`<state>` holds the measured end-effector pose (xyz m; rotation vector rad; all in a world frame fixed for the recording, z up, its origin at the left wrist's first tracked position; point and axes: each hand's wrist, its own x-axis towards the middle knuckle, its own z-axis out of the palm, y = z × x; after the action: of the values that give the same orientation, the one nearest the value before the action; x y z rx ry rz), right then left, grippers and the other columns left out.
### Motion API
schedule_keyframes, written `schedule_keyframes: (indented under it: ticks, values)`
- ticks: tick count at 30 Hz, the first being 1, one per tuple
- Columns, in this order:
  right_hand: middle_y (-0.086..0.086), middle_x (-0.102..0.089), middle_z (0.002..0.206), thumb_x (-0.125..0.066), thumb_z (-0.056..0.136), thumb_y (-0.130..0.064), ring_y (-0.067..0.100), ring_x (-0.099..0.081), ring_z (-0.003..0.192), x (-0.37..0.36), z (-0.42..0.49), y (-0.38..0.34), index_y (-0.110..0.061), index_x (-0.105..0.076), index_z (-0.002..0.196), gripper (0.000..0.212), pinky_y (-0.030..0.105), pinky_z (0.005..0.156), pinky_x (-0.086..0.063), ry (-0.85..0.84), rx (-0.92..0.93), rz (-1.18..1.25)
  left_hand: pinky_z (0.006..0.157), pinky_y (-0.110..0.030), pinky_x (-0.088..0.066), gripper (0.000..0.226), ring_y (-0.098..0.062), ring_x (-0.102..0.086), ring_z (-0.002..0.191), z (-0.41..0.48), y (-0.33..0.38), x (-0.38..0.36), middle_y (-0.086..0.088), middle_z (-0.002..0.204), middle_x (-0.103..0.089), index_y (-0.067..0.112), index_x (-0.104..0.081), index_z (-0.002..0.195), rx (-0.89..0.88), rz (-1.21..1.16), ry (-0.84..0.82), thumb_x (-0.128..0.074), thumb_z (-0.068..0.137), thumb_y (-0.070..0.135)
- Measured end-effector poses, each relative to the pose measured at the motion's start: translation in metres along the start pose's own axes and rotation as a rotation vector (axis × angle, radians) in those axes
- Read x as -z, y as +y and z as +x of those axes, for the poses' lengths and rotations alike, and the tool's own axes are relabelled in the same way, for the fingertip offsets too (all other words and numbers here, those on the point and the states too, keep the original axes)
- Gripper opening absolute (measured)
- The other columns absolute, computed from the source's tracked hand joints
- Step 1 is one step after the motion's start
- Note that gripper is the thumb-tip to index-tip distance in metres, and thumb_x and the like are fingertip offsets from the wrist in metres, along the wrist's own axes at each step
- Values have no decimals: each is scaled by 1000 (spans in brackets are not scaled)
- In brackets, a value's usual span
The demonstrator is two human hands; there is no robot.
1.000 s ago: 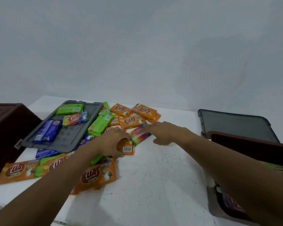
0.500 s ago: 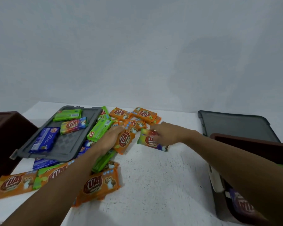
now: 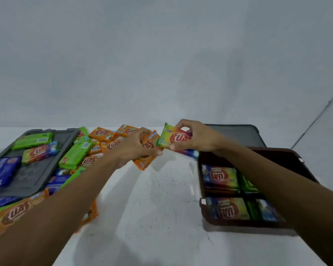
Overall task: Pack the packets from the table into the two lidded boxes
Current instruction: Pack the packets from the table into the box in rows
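Fingers (image 3: 155,153) of the left hand (image 3: 131,148) are curled round an orange packet (image 3: 145,163) and pinch it above the white bench (image 3: 152,208); its logo is largely covered by the hand and cannot be read. Fingers (image 3: 183,124) of the right hand (image 3: 198,140) grip a green-to-red packet (image 3: 171,140), thumb below and fingertips on top, with "KUAT" legible in red capitals. The two held packets lie just beside each other in mid-air.

Far left: a grey lid (image 3: 27,181) lies flat and carries a blue packet (image 3: 2,169) whose print is too blurred to read, a green packet (image 3: 33,140) and a rainbow packet (image 3: 40,151) marked "KUAT". Lower left: a large orange packet (image 3: 13,214) shows "KUAT" on a brown oval and is partly hidden by the left forearm. Between the lid and the hands: a heap of packets (image 3: 85,150) on the bench, green and orange, several of the orange ones showing the same "KUAT" oval.

Right: an open brown box (image 3: 277,153) stands on the bench, near the right hand. It holds packed packets (image 3: 219,176) in two rows, their "KUAT" logos inverted to the camera, with green ones alongside. A second grey lid (image 3: 236,133) lies behind the box.
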<state>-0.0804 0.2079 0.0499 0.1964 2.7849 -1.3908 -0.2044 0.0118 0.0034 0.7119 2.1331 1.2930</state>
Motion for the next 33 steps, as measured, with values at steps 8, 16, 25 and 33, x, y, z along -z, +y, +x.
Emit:
schedule_keyframes:
  ticks: [8,16,25,33]
  values:
    - [-8,-67,95,-88,61,-39,7,-66,80,68,-82,41,-32,-45,109,65,20,67,-53,126,21,-295,60,-24,-53,69,-11,-66,84,4,65,-59,11,112,-59,25,-47,118,-174,109,29,-90,64,19]
    - [-10,-53,115,-74,68,-54,11,-54,99,112,-151,128,-29,-52,125,66,32,82,-49,39,-45,-831,75,-19,-47,77,-6,-57,94,1,104,-132,9,111,-55,25,-57,122,-494,601,-123,-74,51,51]
    - [-6,-48,119,-64,81,-57,15,-49,112,103,-155,162,-37,-43,137,63,32,84,-45,25,6,-1023,59,-31,-43,58,-16,-45,109,5,84,-201,3,123,-42,22,-60,124,-641,1388,-240,-64,75,55]
    - [-8,-58,118,-60,82,-61,15,-57,107,96,-155,161,-44,-41,136,60,28,73,-40,70,-18,-1024,78,-38,-54,82,-22,-56,107,4,75,-199,2,129,-48,27,-29,142,-524,1394,-268,-73,77,53]
